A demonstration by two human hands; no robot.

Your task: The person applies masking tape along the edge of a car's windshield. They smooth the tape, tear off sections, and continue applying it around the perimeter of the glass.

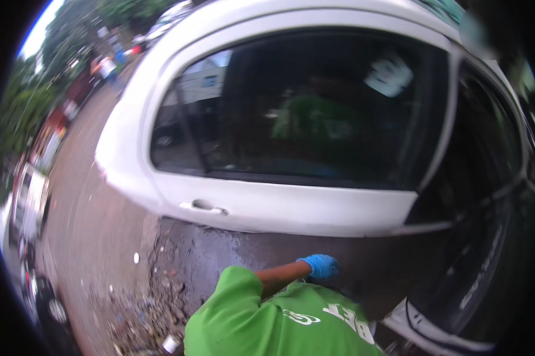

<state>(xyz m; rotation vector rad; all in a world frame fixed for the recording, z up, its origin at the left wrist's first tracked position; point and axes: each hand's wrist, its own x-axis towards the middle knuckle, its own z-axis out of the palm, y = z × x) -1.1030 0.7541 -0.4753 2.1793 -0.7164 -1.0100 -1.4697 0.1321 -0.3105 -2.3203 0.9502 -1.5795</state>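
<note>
My left hand (321, 266), in a blue glove, is held across in front of my green shirt (238, 320). Its fingers look curled in, and blur hides what, if anything, is in them. Below the side of a white car (279, 207), the hand stays apart from the bodywork. The car's rear door has a dark closed window (267, 118) and a white handle (203, 206). My right hand does not show.
To the right, a front car door (475, 279) stands open with a dark inner panel. Wet dark ground (220, 249) and rubble (155, 302) lie beside the car. Parked vehicles (54, 308) line the left side, and blurred people (106, 67) are far off.
</note>
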